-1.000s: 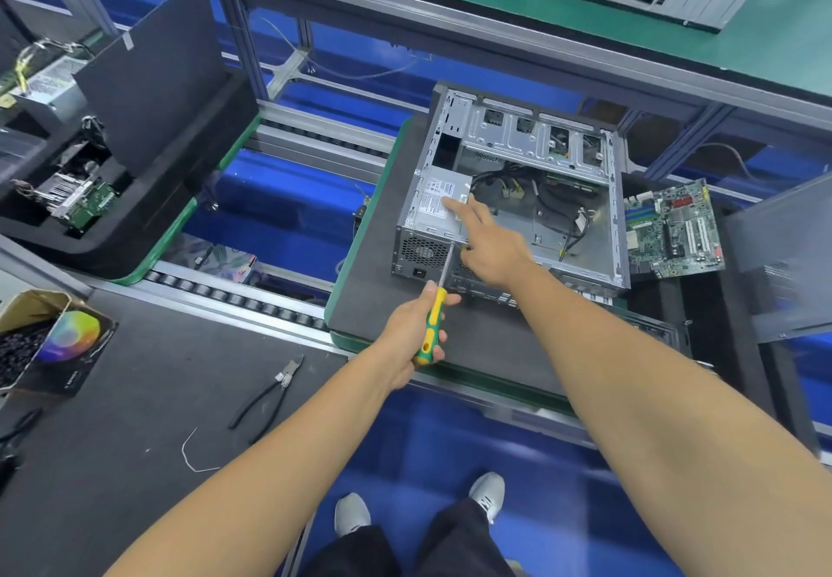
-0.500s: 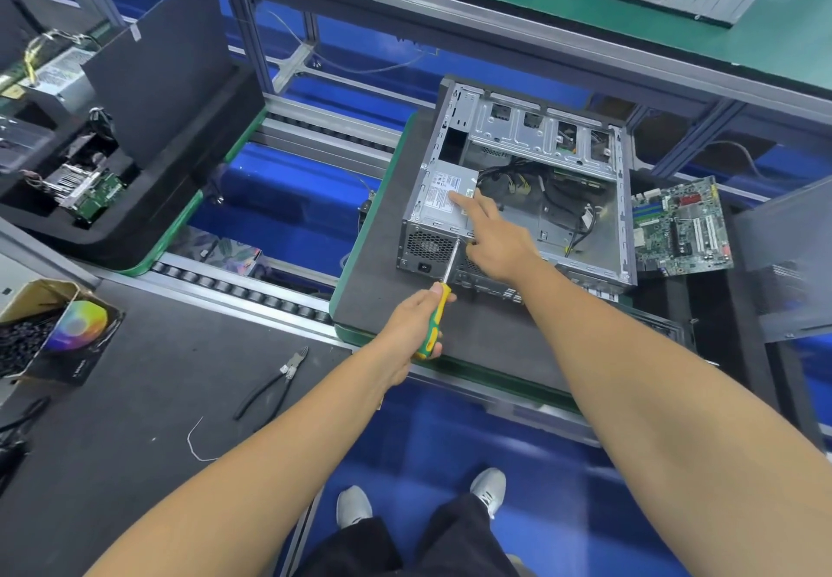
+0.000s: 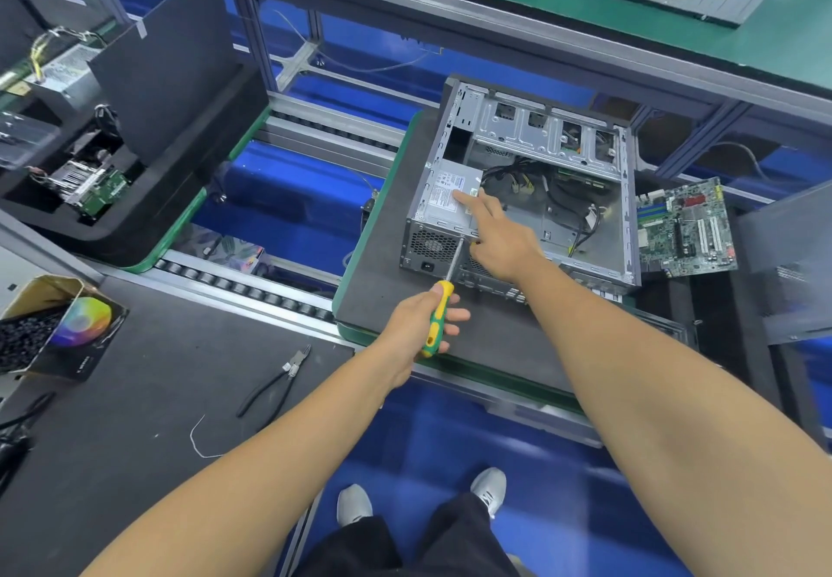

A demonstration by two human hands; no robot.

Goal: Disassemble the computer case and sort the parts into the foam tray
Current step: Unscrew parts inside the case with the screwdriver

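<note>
open computer case (image 3: pixel 535 189) holds power supply (image 3: pixel 450 198) at 9 o'clock; left hand (image 3: pixel 423 319) grips screwdriver (image 3: pixel 439 315), right hand (image 3: pixel 499 238) forefinger straight on supply, other fingers curled.

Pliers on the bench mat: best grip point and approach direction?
Probably the two black handles, from above. The pliers lie flat on the dark mat, jaws pointing up-right toward the conveyor, handles splayed toward the near-left with bare mat around them. A pinch across both handles near the pivot closes them and avoids the short metal jaws. Both hands are busy: left hand holds the screwdriver.
</note>
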